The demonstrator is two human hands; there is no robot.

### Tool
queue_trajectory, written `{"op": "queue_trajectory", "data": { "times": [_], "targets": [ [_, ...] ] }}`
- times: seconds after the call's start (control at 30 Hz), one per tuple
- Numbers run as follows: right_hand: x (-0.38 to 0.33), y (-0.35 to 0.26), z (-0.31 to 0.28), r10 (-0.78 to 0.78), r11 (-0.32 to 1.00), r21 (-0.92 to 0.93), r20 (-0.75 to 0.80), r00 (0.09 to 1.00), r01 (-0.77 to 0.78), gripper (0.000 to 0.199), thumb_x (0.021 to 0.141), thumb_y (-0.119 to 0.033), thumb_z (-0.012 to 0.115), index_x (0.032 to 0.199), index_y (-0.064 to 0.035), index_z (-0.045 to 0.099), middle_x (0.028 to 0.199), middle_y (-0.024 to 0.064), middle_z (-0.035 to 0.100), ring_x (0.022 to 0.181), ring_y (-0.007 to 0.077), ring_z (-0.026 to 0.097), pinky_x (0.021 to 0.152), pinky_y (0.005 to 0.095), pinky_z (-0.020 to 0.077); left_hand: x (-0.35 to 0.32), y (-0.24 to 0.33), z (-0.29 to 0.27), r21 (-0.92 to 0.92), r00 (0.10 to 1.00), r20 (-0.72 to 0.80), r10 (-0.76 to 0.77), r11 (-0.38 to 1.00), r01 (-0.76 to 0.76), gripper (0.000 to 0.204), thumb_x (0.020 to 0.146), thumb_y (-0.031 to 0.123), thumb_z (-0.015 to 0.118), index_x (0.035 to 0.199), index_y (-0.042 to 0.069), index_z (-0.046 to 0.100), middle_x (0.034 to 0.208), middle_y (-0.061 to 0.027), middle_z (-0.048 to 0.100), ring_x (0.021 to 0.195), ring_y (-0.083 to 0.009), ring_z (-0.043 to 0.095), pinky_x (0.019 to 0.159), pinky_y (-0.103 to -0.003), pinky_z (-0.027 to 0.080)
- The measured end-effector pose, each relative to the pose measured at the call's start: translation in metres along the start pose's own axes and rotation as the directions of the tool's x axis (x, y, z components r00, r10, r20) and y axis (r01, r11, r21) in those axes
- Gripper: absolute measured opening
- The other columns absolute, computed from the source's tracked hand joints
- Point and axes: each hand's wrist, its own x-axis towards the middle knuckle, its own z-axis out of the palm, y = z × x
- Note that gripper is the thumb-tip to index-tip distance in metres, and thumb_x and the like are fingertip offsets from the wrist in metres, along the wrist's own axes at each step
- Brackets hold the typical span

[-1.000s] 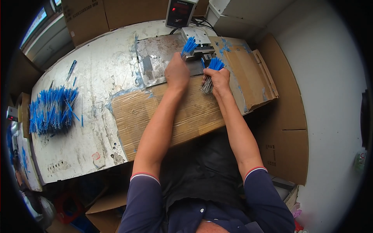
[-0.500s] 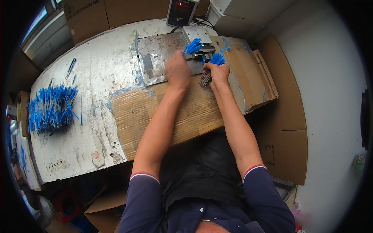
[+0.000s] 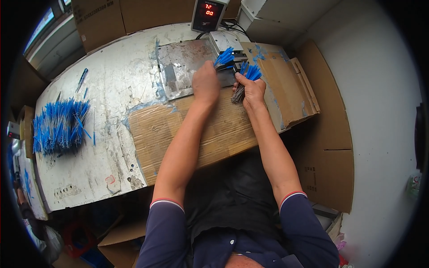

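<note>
- Wire pile (image 3: 60,127) on workbench (image 3: 116,85), left side
- Pen (image 3: 82,79) behind it
- Cardboard sheet (image 3: 178,138) before metal plate (image 3: 187,53)
- Wire bundles (image 3: 225,57) in left hand (image 3: 206,84), right hand (image 3: 253,90)
- Display unit (image 3: 207,21) behind machine (image 3: 225,40)

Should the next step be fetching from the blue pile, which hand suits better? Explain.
The left hand, probably: it is nearer the blue pile than the right hand. Each holds a blue bundle, so the left may need emptying first.
</note>
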Motion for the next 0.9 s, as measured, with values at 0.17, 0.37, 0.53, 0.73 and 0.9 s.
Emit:
{"op": "queue_trajectory", "data": {
  "times": [0.17, 0.37, 0.53, 0.73, 0.9],
  "targets": [
    [-0.003, -0.002, -0.005, 0.078, 0.995, 0.066, 0.040, 0.996, -0.081, 0.016, 0.085, -0.002, 0.077, 0.092, -0.0007, 0.063, 0.076, 0.0093, 0.067, 0.058, 0.0177, 0.065, 0.049, 0.0312, 0.0558, 0.000, 0.001, -0.002, 0.027, 0.998, 0.005, 0.068, 0.997, -0.068, 0.009, 0.089, 0.003, 0.058, 0.098, 0.003, 0.060, 0.085, -0.0197, 0.068, 0.081, -0.0392, 0.068, 0.073, -0.050, 0.051],
    [-0.008, -0.008, -0.008, 0.077, 0.997, 0.007, 0.036, 0.996, -0.077, 0.015, 0.084, 0.000, 0.074, 0.092, -0.0007, 0.062, 0.075, 0.0091, 0.067, 0.059, 0.0173, 0.066, 0.050, 0.0307, 0.0558, -0.002, 0.003, -0.004, 0.078, 0.985, 0.070, 0.156, 0.984, -0.161, 0.012, 0.089, 0.003, 0.056, 0.100, 0.003, 0.060, 0.086, -0.0180, 0.068, 0.082, -0.0382, 0.067, 0.075, -0.048, 0.051],
    [-0.006, -0.005, -0.006, 0.034, 0.997, -0.074, 0.044, 0.998, -0.030, 0.013, 0.084, 0.001, 0.074, 0.089, -0.0016, 0.062, 0.074, 0.0082, 0.067, 0.058, 0.0160, 0.066, 0.049, 0.0294, 0.0550, -0.003, 0.000, 0.000, 0.171, 0.986, 0.024, 0.163, 0.971, -0.165, 0.008, 0.086, 0.005, 0.058, 0.094, 0.006, 0.059, 0.083, -0.0142, 0.064, 0.079, -0.0337, 0.065, 0.072, -0.046, 0.051],
    [0.003, -0.003, 0.003, -0.010, 0.978, -0.208, 0.004, 1.000, 0.010, 0.014, 0.084, 0.002, 0.073, 0.081, -0.0032, 0.061, 0.070, 0.0064, 0.065, 0.054, 0.0141, 0.063, 0.044, 0.0281, 0.0529, 0.001, 0.004, -0.003, 0.044, 0.991, -0.090, -0.100, 0.994, 0.104, 0.008, 0.090, 0.008, 0.058, 0.098, 0.006, 0.059, 0.085, -0.0161, 0.067, 0.079, -0.0377, 0.067, 0.070, -0.050, 0.052],
    [0.005, -0.001, 0.013, 0.001, 0.975, -0.220, -0.052, 0.999, -0.012, 0.015, 0.084, 0.002, 0.072, 0.080, -0.0038, 0.060, 0.069, 0.0063, 0.064, 0.052, 0.0144, 0.062, 0.041, 0.0286, 0.0515, 0.001, 0.003, -0.005, -0.024, 0.984, -0.073, -0.163, 0.986, 0.162, 0.014, 0.094, 0.010, 0.061, 0.107, 0.006, 0.060, 0.089, -0.0201, 0.068, 0.084, -0.0413, 0.067, 0.072, -0.052, 0.050]
  ]
}}
